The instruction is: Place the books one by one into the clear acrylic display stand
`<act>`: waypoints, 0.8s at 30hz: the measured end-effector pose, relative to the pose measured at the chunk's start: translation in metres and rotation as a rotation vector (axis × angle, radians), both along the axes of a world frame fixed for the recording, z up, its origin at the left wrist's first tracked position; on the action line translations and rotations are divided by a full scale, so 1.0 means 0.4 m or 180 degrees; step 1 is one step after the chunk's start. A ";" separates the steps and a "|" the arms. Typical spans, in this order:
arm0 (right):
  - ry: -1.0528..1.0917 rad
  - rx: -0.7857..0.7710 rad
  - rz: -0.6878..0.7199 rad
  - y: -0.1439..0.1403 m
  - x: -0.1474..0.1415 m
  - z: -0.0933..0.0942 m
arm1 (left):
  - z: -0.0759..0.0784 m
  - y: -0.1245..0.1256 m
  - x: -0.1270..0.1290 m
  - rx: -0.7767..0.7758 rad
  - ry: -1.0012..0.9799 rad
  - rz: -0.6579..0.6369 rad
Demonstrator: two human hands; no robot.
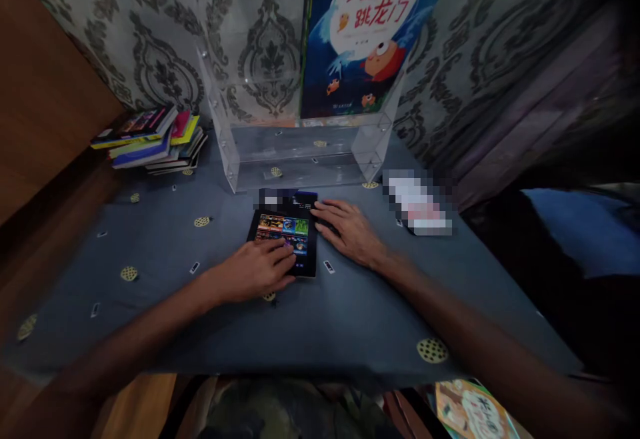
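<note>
small dark book (286, 233) flat on blue-grey tablecloth (150, 252), just in front of clear acrylic stand (300, 152). left hand (257, 270) palm down, fingers loosely spread, tips resting on book's lower left corner, gripping nothing. right hand (350, 231) flat, open, pressing book's right edge. picture book (360, 32) upright in stand. stack of books (150, 139) well left of stand.
</note>
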State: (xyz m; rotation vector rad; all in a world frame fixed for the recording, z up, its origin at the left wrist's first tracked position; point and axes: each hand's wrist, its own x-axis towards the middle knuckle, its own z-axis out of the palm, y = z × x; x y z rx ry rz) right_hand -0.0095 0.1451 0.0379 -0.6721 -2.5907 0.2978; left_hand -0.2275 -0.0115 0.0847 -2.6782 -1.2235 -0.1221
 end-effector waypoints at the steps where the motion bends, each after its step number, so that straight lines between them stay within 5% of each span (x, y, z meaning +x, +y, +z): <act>1: 0.0059 -0.0031 0.0055 -0.011 0.004 0.002 | 0.001 0.001 -0.003 0.0028 -0.0079 -0.0006; 15: 0.0425 -0.0940 0.0273 -0.122 0.036 0.018 | 0.009 0.000 -0.004 0.0038 -0.0317 -0.0025; 24: -0.0141 -0.0416 0.0188 -0.151 0.041 -0.015 | -0.007 -0.007 -0.001 0.0060 -0.0288 -0.0002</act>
